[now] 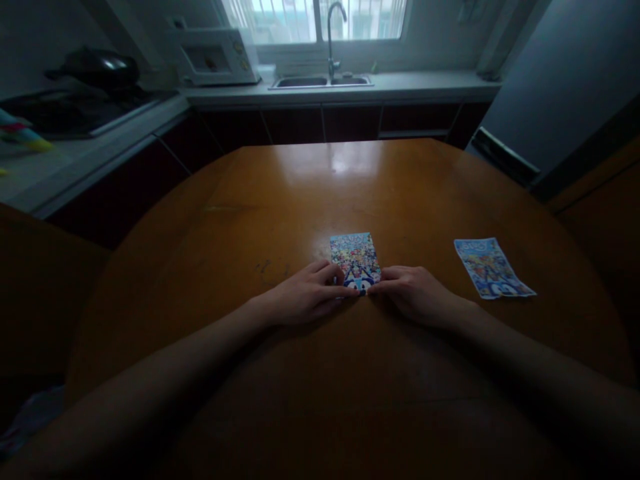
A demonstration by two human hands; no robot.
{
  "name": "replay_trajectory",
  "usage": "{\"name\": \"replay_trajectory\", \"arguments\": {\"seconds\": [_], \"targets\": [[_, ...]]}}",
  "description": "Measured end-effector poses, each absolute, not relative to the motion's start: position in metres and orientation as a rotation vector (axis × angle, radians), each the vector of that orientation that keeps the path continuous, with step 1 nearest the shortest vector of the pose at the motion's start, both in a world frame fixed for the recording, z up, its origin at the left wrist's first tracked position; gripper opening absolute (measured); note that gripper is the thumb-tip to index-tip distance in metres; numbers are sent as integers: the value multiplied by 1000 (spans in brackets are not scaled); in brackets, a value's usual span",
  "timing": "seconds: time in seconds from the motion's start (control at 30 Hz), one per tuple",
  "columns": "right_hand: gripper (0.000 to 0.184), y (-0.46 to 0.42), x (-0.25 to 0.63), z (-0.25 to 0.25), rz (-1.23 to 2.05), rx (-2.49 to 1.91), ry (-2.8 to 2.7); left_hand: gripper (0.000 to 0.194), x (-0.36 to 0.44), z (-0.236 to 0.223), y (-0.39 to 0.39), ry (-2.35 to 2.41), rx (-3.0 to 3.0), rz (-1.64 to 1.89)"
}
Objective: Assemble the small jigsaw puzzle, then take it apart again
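Note:
A small rectangular card (355,257) with a crowded, colourful cartoon print lies on the wooden table in front of me. My left hand (316,288) grips its lower left side, with fingers curled along the edge and the thumb near the bottom middle. On the lower right corner, my right hand (411,288) pinches the card between thumb and fingers. Both thumbs come close together at the near edge. Further right lies a similar printed wrapper (493,268), flat but with creased, uneven edges; neither hand touches it.
The rounded wooden table (320,193) fills most of the view. Behind it runs a counter with a sink (303,82), a tap (331,40) and a white microwave (213,59). A dark pan (103,69) sits on the hob at left. A fridge (565,87) stands at right.

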State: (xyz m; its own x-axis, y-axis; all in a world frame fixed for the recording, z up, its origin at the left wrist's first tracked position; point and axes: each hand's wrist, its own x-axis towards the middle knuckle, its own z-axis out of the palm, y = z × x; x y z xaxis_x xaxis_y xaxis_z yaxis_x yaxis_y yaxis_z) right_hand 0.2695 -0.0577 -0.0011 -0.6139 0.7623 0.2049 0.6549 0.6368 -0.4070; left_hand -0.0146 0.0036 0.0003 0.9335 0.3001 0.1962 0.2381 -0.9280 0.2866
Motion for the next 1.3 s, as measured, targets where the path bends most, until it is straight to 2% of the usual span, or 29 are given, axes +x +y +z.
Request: {"name": "replay_trajectory", "arguments": {"seconds": [0.77, 0.93, 1.0, 1.07, 1.13, 1.3], "targets": [[32, -60, 270, -3, 465, -1107, -2494, 37, -15, 0, 3, 400, 2824, 360], [30, -60, 265, 1, 337, -1110, -2503, 41, -18, -2, 2, 493, 2850, 360], [34, -60, 262, 1, 246, -1156, -2441, 50, -18, -4, 2, 572, 2868, 383], [46, -58, 259, -1, 189, -1247, -2368, 59, -18, -7, 3, 654, 2870, 376], [55, -57, 257, -5, 172, -1319, -2351, 62, -17, -9, 4, 729, 2859, 327], [52, -55, 254, -16, 182, -1398, -2422, 62, -16, -9, 6, 792, 2826, 223]]}}
